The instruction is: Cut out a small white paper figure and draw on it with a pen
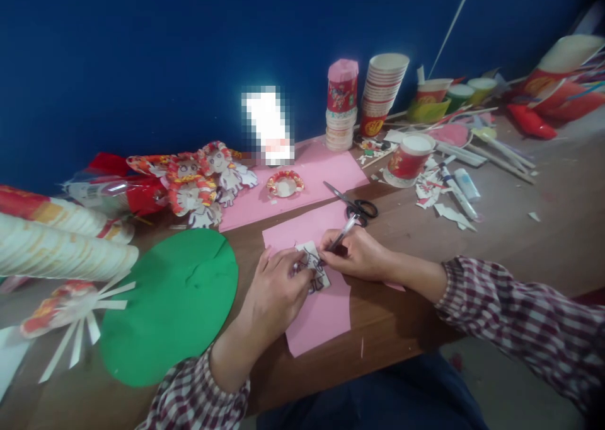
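Note:
In the head view my right hand (359, 253) is closed around a pen (348, 229), its tip down at a small white paper piece (322, 280) with black drawn lines. My left hand (278, 285) holds that piece down from the left with bent fingers that cover part of it. Under both lies a sheet of pink paper (321, 323). Just beyond my right hand rest black-handled scissors (362, 210), blades pointing away to the left. The exact drawing is partly hidden by my fingers.
A green paper oval (174, 304) lies left, beside stacked paper cups (61, 244). Paper cut-out figures (198, 178) sit behind it. Farther back are a pink sheet (302, 184), a cup ring (285, 184) and a tall cup stack (384, 92). Scraps and a glue tube (467, 184) lie right.

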`<move>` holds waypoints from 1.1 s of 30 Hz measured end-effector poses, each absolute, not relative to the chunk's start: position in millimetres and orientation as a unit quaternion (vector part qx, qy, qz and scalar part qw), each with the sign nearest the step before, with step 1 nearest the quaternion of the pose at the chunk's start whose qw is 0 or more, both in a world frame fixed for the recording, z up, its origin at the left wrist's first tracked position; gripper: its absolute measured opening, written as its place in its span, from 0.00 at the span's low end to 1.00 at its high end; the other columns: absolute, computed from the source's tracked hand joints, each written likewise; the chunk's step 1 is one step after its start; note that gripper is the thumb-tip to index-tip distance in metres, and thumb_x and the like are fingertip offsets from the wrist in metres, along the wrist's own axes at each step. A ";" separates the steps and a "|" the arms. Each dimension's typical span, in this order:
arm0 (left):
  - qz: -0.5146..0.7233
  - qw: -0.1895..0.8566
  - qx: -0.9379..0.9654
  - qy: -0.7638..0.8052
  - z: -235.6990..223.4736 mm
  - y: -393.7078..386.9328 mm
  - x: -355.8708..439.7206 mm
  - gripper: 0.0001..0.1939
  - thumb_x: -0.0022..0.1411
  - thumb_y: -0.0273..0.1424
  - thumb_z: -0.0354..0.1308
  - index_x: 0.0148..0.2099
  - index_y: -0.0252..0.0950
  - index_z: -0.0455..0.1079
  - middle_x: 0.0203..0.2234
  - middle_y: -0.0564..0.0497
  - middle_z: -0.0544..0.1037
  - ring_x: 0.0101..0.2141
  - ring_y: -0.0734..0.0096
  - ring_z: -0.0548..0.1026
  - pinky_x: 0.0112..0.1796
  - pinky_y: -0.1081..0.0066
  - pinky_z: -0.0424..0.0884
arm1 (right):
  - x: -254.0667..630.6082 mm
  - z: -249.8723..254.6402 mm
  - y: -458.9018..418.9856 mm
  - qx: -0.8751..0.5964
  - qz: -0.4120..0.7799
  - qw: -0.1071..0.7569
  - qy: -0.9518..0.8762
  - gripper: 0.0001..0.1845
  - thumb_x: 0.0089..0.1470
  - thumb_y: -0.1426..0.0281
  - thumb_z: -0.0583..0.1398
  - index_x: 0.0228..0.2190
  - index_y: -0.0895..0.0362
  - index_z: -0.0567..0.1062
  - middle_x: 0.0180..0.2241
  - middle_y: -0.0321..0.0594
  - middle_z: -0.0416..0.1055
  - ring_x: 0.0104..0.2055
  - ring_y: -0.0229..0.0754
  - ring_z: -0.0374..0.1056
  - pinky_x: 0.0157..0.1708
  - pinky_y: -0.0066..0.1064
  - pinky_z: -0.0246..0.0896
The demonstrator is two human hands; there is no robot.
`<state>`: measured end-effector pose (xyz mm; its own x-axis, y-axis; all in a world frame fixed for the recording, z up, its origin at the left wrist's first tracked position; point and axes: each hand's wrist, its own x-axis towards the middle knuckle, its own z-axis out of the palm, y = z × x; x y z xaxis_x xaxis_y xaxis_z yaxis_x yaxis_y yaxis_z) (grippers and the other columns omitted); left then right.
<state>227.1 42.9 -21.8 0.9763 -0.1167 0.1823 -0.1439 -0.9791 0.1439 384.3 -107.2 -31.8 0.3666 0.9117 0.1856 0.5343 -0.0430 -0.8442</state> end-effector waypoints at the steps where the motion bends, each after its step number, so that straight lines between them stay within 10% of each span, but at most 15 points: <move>1: 0.086 0.078 0.991 -0.066 -21.9 42.9 227.2 0.08 0.62 0.29 0.54 0.43 0.41 0.72 0.47 0.44 0.72 0.50 0.57 0.68 0.52 0.47 0.60 | 384.6 -31.9 -107.2 -0.691 0.208 0.452 -0.524 0.03 0.53 0.72 0.57 0.29 0.59 0.71 0.26 0.36 0.71 0.28 0.36 0.66 0.30 0.26 0.60; 33: 0.079 0.091 0.991 -0.055 -21.6 42.4 227.0 0.09 0.63 0.30 0.53 0.43 0.41 0.72 0.48 0.44 0.71 0.50 0.56 0.68 0.53 0.45 0.58 | 384.0 -33.3 -108.0 -0.689 0.215 0.447 -0.529 0.03 0.52 0.73 0.57 0.28 0.59 0.71 0.25 0.35 0.70 0.27 0.34 0.64 0.28 0.24 0.56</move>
<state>227.0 42.4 -21.6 0.9815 -0.0949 0.1663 -0.1235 -0.9775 0.1710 384.0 -108.0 -33.3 0.3487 0.9205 0.1762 0.5357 -0.0415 -0.8434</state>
